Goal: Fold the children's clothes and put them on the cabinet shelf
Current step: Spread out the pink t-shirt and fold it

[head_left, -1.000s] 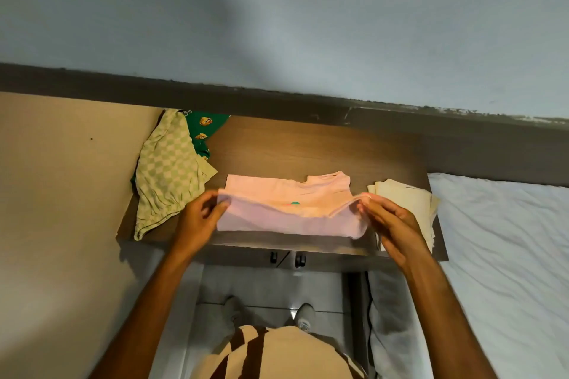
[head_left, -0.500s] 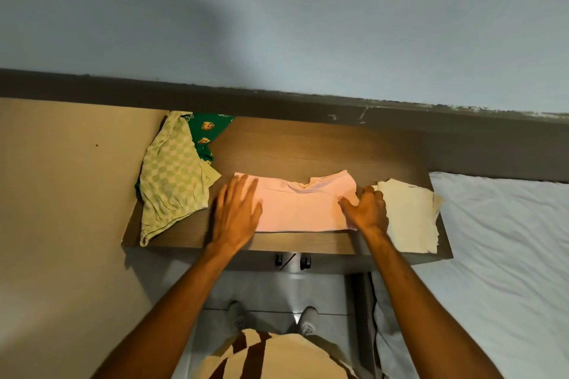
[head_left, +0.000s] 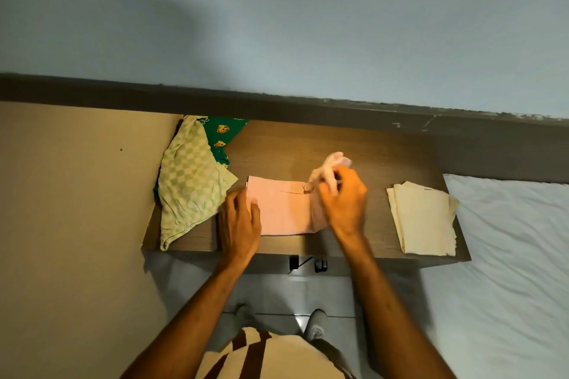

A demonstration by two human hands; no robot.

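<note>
Clearly the pink garment on the tabletop was light, limp cloth (best gripped at edges), the left hand pressing it flat while the right hand pinched its lifted end.

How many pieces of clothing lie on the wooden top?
4: checked green cloth at left, green printed one partly under it, pink garment in the middle, cream folded one at right. More may be hidden.
</note>
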